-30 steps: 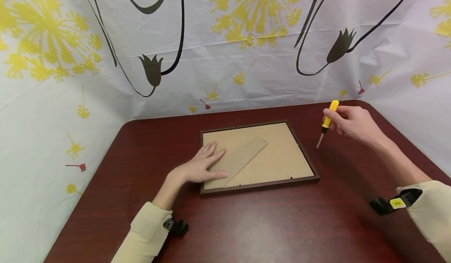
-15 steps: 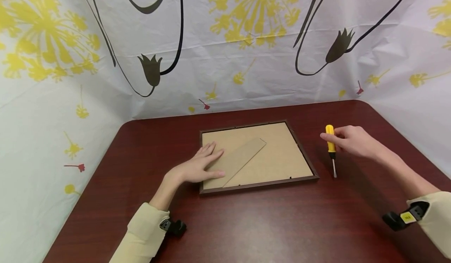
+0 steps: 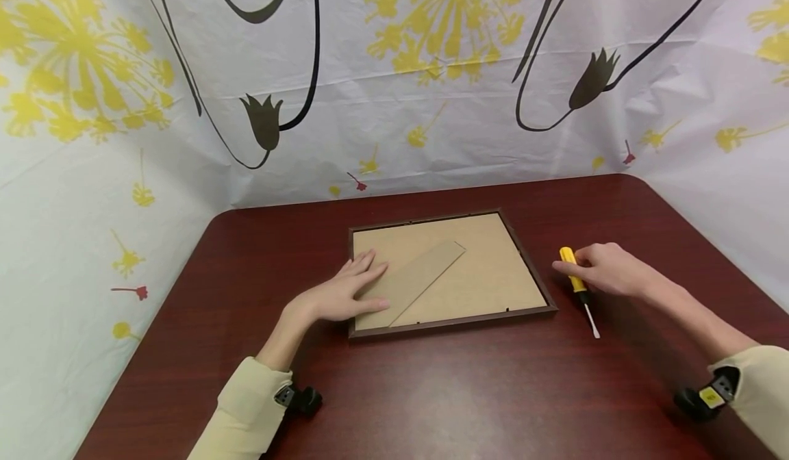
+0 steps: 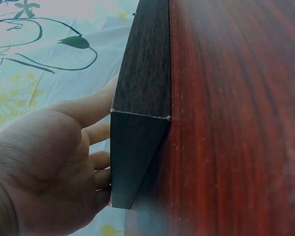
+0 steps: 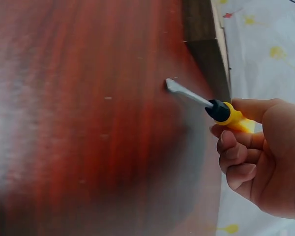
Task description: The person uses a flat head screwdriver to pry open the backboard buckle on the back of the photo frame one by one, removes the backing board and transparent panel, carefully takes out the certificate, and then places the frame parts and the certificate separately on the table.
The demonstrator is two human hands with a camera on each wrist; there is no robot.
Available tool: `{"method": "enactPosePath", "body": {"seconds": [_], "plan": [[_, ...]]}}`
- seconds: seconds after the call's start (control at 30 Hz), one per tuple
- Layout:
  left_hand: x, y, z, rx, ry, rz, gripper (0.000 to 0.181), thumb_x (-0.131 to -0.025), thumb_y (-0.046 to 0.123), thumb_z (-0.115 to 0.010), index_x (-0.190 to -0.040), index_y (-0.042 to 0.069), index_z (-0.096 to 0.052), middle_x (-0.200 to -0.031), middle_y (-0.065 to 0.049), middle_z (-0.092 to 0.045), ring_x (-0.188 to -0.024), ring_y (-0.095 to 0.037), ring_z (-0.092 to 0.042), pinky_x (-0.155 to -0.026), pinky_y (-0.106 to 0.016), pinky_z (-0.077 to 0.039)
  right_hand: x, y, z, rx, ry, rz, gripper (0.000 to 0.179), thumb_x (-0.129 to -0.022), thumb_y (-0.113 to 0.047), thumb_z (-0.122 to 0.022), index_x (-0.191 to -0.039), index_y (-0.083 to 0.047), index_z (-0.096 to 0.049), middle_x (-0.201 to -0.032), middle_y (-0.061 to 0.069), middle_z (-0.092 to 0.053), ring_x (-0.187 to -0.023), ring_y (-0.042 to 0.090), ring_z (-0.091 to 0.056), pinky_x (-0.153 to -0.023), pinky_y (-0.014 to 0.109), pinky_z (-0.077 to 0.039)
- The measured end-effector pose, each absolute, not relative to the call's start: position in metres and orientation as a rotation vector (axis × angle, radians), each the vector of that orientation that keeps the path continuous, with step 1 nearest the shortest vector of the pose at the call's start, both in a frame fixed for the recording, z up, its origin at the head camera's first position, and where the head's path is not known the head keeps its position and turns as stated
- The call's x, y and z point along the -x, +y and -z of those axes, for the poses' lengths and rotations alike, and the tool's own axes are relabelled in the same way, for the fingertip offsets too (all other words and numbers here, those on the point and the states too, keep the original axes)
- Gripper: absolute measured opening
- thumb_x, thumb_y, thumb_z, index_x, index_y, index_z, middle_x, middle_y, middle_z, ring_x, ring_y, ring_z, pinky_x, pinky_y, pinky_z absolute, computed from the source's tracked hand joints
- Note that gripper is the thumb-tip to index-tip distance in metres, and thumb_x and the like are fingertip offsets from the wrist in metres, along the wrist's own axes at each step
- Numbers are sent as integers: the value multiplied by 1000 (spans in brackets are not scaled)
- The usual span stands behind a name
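A picture frame lies on its front, its tan backing board with a slanted stand flap facing up. My left hand rests on the board's left side with fingers spread. Beside the frame's dark corner, the left wrist view shows that left hand's palm. To the right of the frame, my right hand holds a yellow-handled flat-blade screwdriver between thumb and fingers. Its blade slants toward the front of the table; in the right wrist view the metal tip is low over the tabletop, contact unclear.
Small dark tabs stand along the frame's inner edge. The frame lies on a dark red wood table with rounded far corners. White fabric with yellow and dark flower prints hangs behind and at both sides.
My right hand has come down and toward the table's front with the screwdriver, whose tip has swung from pointing left to pointing front-right. The left hand stays on the frame.
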State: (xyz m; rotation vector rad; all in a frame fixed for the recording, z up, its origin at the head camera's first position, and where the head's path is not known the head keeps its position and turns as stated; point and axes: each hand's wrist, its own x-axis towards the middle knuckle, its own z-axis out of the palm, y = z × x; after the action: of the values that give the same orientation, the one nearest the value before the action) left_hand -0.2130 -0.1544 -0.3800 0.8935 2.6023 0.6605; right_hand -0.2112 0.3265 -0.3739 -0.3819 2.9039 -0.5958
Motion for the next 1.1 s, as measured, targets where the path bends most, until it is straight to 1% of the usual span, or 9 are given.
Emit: {"method": "enactPosePath", "body": {"seconds": [0.13,0.33,0.53,0.73,0.87,0.97,1.1], "plan": [[212,-155,380,-893,2601,-662,77,-101,47,-59,-160,9,-28,-167,-21,-3,-153,-37,1,-123,-49,-3,207,324,379,419,2910,548,50,-100,-47,-61,-62,-15,-53,-54,-4,-51,-50,13,-50,-49,27,-39],[213,-157,381,-887,2597,-674,76,-101,47,-58,-160,10,-28,-167,-20,-4,-153,-37,1,-122,-51,-4,200,321,382,436,2909,494,51,-99,-47,-62,-60,-17,-49,-52,-6,-46,-49,11,-47,-50,25,-37],[213,-158,381,-886,2611,-652,78,-100,48,-59,-160,10,-28,-167,-20,-4,-153,-37,1,-123,-50,-4,194,317,385,436,2912,438,51,-97,-49,-63,-59,-18,-49,-53,-7,-43,-49,10,-44,-49,26,-35],[213,-158,381,-880,2621,-642,78,-100,49,-58,-160,9,-28,-167,-21,-5,-153,-37,0,-123,-50,-5,190,316,388,392,2910,407,51,-96,-49,-63,-58,-18,-50,-52,-7,-43,-49,11,-44,-49,27,-36],[212,-158,380,-871,2624,-647,78,-100,48,-60,-160,9,-29,-167,-21,-6,-153,-37,-1,-123,-49,-6,190,317,386,377,2898,422,54,-97,-53,-61,-58,-18,-48,-51,-6,-43,-48,11,-45,-50,27,-36],[212,-157,379,-874,2646,-655,78,-99,48,-62,-158,6,-32,-166,-22,-11,-153,-38,-6,-122,-51,-10,190,319,382,358,2887,440,57,-98,-58,-57,-59,-17,-49,-52,-5,-45,-49,12,-45,-51,29,-36],[213,-155,376,-900,2705,-710,78,-96,45,-67,-154,0,-39,-161,-25,-27,-150,-38,-22,-119,-51,-22,192,323,376,350,2902,468,56,-99,-58,-54,-63,-15,-54,-55,-4,-45,-52,13,-44,-53,30,-35]]}}
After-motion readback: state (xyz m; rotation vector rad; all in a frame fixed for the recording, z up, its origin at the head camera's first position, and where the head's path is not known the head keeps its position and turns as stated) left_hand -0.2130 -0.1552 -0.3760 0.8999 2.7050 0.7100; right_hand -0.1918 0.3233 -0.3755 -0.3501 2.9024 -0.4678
